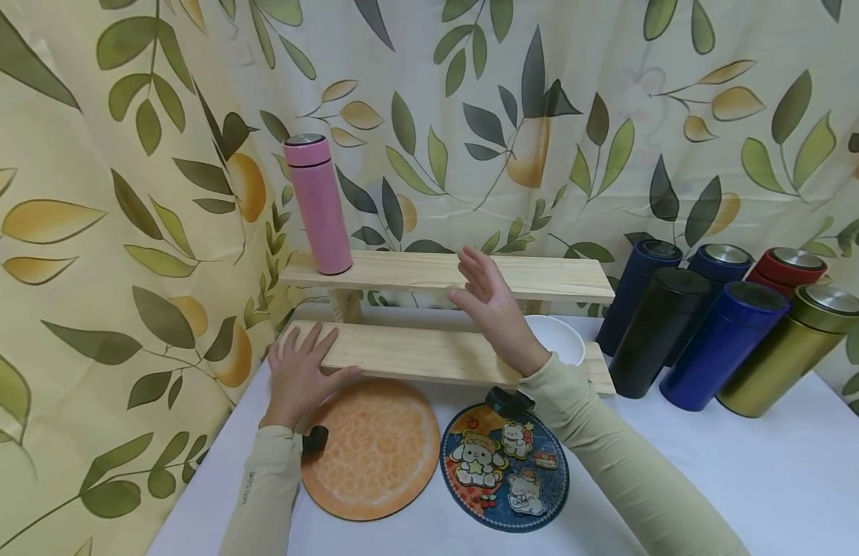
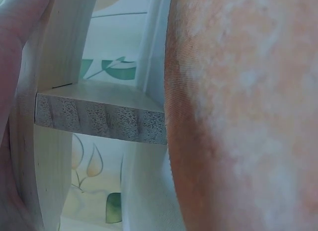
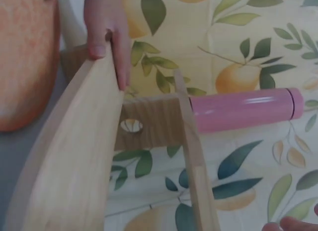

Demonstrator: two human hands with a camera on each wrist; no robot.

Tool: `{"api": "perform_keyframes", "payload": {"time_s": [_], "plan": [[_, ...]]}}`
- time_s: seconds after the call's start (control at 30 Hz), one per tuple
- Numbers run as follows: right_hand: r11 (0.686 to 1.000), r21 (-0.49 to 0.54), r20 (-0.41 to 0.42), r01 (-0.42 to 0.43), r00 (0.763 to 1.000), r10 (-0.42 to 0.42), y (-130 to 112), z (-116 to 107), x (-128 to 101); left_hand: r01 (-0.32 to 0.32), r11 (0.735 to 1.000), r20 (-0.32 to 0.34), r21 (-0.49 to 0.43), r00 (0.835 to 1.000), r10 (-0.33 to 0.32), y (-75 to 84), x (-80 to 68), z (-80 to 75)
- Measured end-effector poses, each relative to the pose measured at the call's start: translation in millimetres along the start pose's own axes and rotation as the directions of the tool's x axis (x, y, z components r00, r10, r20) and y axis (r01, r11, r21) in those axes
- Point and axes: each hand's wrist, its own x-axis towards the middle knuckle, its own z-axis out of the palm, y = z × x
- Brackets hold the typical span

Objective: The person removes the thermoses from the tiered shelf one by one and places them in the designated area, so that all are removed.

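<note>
My left hand [image 1: 300,374] rests on the left end of the lower wooden shelf board [image 1: 409,351], fingers spread over the top and thumb near the front edge. In the right wrist view, the left hand [image 3: 107,32] touches the end of that board. My right hand [image 1: 495,313] is raised over the rack with its fingers extended, holding nothing; only its fingertips [image 3: 293,225] show in the right wrist view. A pink bottle [image 1: 318,205] stands upright on the left part of the upper board [image 1: 436,274].
A white bowl [image 1: 558,338] sits on the lower board, partly behind my right forearm. Several bottles, including a black one [image 1: 659,332] and a gold one [image 1: 791,351], stand at right. An orange round mat [image 1: 374,455] and a cartoon-print mat [image 1: 506,471] lie in front.
</note>
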Motion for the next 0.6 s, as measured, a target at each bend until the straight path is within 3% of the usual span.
{"api": "perform_keyframes", "payload": {"time_s": [0.3, 0.6], "plan": [[0.996, -0.083, 0.063, -0.038, 0.997, 0.044, 0.4, 27.4, 35.3, 0.003, 1.0, -0.006, 0.006, 1.0, -0.003, -1.1, 1.6, 0.9], [0.985, -0.156, 0.068, -0.069, 0.994, 0.081, 4.0, 59.3, 71.3, 0.006, 1.0, -0.004, 0.005, 1.0, -0.006, -0.2, 2.2, -0.7]]}}
